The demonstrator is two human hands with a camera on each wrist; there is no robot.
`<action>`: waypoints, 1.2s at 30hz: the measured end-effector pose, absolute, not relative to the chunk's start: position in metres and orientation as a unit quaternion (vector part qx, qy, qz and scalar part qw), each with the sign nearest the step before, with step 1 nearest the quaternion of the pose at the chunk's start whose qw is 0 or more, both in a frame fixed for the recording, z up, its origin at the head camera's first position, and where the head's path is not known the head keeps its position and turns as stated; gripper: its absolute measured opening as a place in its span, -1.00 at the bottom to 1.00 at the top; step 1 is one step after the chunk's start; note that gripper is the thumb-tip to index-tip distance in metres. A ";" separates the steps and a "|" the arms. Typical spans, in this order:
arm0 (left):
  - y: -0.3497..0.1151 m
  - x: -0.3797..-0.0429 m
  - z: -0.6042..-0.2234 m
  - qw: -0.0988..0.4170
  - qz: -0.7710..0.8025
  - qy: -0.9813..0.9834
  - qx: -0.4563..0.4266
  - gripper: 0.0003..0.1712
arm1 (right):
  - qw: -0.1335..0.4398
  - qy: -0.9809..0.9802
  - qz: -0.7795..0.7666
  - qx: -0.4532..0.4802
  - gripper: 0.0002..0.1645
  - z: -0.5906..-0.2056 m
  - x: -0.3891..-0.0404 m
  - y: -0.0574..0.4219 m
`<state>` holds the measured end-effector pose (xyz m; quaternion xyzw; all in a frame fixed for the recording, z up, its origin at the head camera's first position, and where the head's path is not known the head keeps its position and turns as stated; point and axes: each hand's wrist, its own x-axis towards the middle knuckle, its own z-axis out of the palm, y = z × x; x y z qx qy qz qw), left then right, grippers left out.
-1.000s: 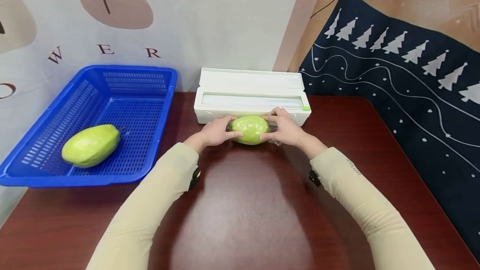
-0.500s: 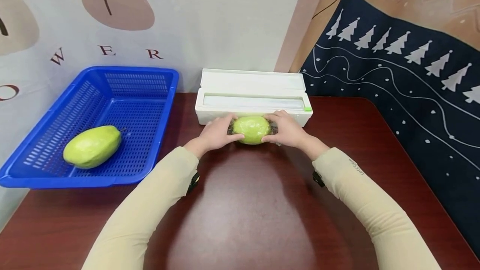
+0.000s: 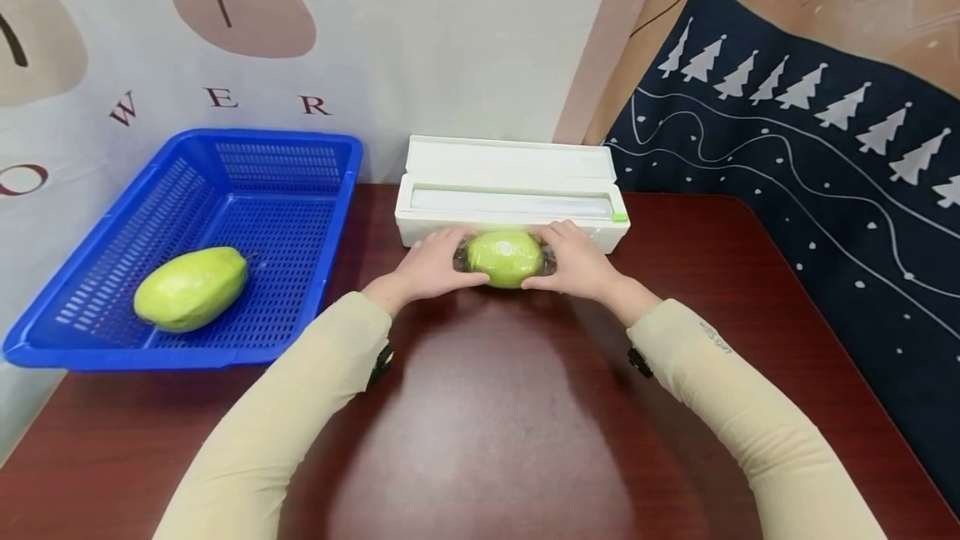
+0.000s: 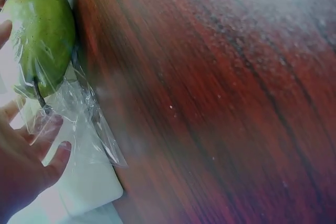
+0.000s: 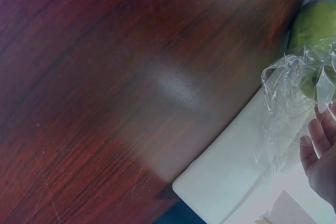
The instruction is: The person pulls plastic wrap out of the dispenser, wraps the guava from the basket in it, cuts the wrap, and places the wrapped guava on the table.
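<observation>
A reddish-brown table [image 3: 480,440] filled the lower and middle frame of the head view. Behind it, a pale printed hanging [image 3: 450,40] covered the upper left and centre, its dark red letters reading W, E and R. A navy cloth [image 3: 810,165] with white trees and wavy lines ran down the right side. The blue basket [image 3: 187,359] took up the left of the frame, its sides slotted. Cream sleeves [image 3: 277,432] reached in from the lower left and lower right, the right one lettered in dark. A long white box [image 3: 510,158] lay just above the centre, lid tipped back. The unwrapped green fruit [image 3: 191,288] lay on its side in the basket's lower part.

The left hand [image 3: 429,265] and right hand [image 3: 579,263] grasped opposite ends of the wrapped green fruit [image 3: 505,258], thumbs on its near side and other fingers mostly hidden. That fruit sat near the frame's centre, directly in front of the box. Clear film [image 4: 79,111] covered it, bunching loosely at both ends by the fingertips. Smallest were a black wrist device [image 3: 381,361] under each cuff, a lime-green tab [image 3: 619,217] at the box's right end and a dark stem [image 4: 38,90] under the film.
</observation>
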<state>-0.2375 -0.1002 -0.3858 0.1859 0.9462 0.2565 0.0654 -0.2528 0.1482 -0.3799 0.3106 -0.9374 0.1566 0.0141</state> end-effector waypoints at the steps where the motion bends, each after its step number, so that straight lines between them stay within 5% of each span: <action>1: -0.100 -0.237 -0.385 0.066 0.262 0.945 0.185 -0.12 | 0.017 -0.938 0.156 0.310 -0.06 -0.380 -0.252 0.149; 23: -0.100 -0.235 -0.379 0.051 0.263 0.945 0.189 -0.18 | 0.032 -0.943 0.151 0.294 -0.09 -0.379 -0.244 0.156; 36: -0.099 -0.231 -0.373 0.043 0.263 0.945 0.192 -0.20 | 0.047 -0.938 0.172 0.296 -0.37 -0.376 -0.239 0.156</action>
